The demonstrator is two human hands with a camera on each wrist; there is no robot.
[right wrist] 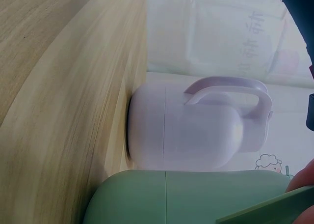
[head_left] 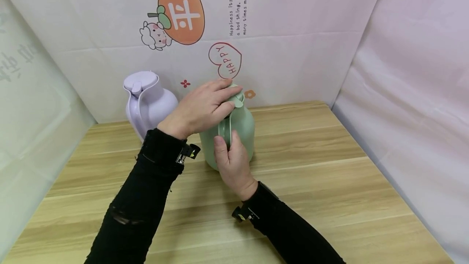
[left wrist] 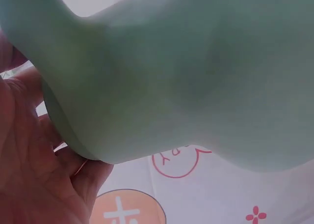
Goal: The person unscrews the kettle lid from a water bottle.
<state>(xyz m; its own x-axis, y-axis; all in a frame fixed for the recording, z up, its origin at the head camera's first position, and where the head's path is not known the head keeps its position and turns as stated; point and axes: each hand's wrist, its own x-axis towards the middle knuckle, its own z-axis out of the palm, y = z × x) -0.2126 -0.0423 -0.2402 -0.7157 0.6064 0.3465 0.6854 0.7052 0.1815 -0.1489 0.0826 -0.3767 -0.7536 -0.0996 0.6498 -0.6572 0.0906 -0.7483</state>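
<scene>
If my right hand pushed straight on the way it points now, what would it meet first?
Most likely the body of the green jug: the right hand holds its handle, and the body stands just beyond. The gap between them is hard to judge.

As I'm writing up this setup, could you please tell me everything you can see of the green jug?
The green jug looks smooth, matte and plastic, with a rounded body, narrower neck and a thin seam around its lower part. It appears to stand upright on the wood-grained table, beside the lilac jug. Its handle faces the head camera and is gripped by the right hand. The left hand rests over the lid, partly hiding it; any contents are hidden.
</scene>
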